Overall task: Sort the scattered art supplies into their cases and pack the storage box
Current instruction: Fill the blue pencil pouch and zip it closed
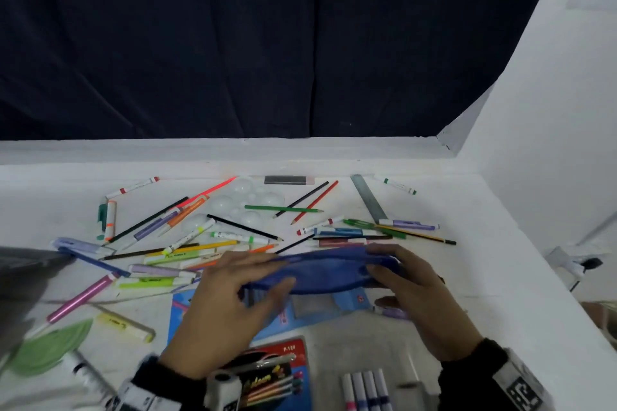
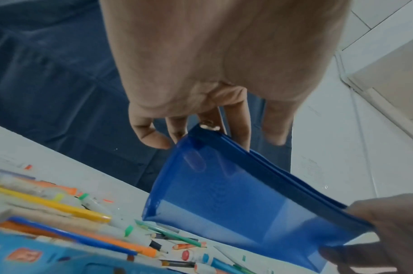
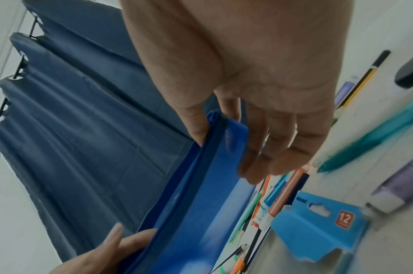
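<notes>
One table [image 1: 467, 210] was strewn with supplies. One blue pouch [image 1: 320, 269] was held just above it, gripped at each end by left hand [image 1: 230, 304] and right hand [image 1: 420, 297]. Opening was judged in hand; next, loading. Beyond the pouch, three graphite pencils were counted, and one ruler [image 1: 369, 198].

Lit evenly and softly from above, with faint shadows under the hands on the white table [image 1: 467, 210] and no glare. Bent outward at the edges in the head view. Smeared by motion blur in both wrist views, worst on the near pens [image 2: 60, 205] and blue card box [image 3: 322, 228].
</notes>
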Available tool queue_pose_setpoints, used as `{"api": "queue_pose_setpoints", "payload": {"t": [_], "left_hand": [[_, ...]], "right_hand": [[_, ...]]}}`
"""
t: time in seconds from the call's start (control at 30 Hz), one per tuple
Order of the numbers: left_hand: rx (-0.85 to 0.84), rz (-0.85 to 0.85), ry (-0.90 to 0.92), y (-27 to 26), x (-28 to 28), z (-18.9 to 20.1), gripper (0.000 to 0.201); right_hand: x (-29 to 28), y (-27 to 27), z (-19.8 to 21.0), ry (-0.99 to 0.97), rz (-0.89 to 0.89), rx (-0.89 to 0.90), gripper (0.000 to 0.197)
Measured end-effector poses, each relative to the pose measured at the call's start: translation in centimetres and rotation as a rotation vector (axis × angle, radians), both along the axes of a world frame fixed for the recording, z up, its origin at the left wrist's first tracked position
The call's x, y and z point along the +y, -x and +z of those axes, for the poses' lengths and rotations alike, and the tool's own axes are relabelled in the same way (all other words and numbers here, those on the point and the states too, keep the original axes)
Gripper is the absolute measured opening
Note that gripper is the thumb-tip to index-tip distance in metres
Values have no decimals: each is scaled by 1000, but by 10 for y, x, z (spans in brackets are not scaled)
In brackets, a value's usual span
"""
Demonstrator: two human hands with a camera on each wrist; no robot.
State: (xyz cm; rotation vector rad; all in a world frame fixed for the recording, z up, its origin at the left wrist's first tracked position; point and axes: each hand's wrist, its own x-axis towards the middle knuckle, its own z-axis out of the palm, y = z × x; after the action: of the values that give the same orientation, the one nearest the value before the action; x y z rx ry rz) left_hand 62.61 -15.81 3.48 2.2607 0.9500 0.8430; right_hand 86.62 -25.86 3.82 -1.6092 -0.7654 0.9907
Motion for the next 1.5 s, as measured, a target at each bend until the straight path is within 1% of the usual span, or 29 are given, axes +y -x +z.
{"api": "queue_pose_setpoints", "payload": {"t": [0.07,0.13,0.2,0.3,0.37,0.4,0.43,0.47,0.53,0.57,0.6,0.63,0.67,0.7,0.73,0.8,0.9,1.0,1.07,1.13,1.23,1.3,1.33,1.4,1.47,1.5], "left_hand": [[-13,50,-11,9,-10,0,23],[26,84,11,19,-19,-4,27],[48,71,79,29,-27,-10,46],[16,6,275,39,-43,-10,76],[-12,-38,400,42,-51,-8,85],[-18,-51,436,42,-54,-7,86],[-20,-58,462,43,-57,-7,86],[-27,-58,484,44,-59,-7,85],[-47,-52,507,45,-59,-6,80],[-51,-56,498,46,-59,-5,77],[-49,-58,478,47,-58,-5,73],[-48,-61,454,48,-58,-4,68],[-56,-54,432,49,-56,-3,63],[-70,-41,417,50,-55,-2,56],[-81,-20,405,50,-54,-1,48],[-81,33,369,51,-52,0,39],[-87,72,345,48,-50,1,39],[-98,67,365,42,-52,3,40],[-99,72,366,39,-52,4,40],[-98,89,367,38,-52,4,39],[-73,83,381,37,-49,4,39],[-57,71,397,37,-48,4,42],[-46,70,395,36,-47,3,43],[2,66,367,34,-44,1,47],[52,39,342,30,-42,0,50],[66,18,346,28,-41,-2,52]], "right_hand": [[-11,6,-2,23,41,-59,24],[-21,11,-4,51,94,-94,29],[-31,15,-6,82,163,-135,33],[-41,22,-6,111,260,-167,34],[-46,23,-3,108,277,-135,28],[-47,23,-1,95,274,-105,21],[-49,23,3,85,279,-72,13],[-51,21,8,84,291,-54,13],[-54,11,17,108,309,-75,33],[-54,2,21,123,297,-114,39],[-53,-9,22,143,269,-172,40],[-52,-21,23,162,226,-255,37],[-50,-35,22,180,175,-367,28],[-47,-49,20,201,138,-501,18],[-44,-62,17,235,124,-633,15],[-35,-82,7,337,147,-831,22],[-24,-95,-9,502,290,-978,36],[-17,-96,-20,626,383,-1058,39],[-15,-95,-28,641,375,-1133,34],[-14,-96,-34,640,325,-1205,28],[-14,-95,-37,639,260,-1253,19],[-15,-93,-35,554,198,-1274,14],[-16,-90,-32,456,154,-1287,13],[-18,-80,-21,156,93,-1239,10],[-22,-62,-2,-136,153,-1123,11],[-25,-51,9,-250,197,-1053,11]]}}
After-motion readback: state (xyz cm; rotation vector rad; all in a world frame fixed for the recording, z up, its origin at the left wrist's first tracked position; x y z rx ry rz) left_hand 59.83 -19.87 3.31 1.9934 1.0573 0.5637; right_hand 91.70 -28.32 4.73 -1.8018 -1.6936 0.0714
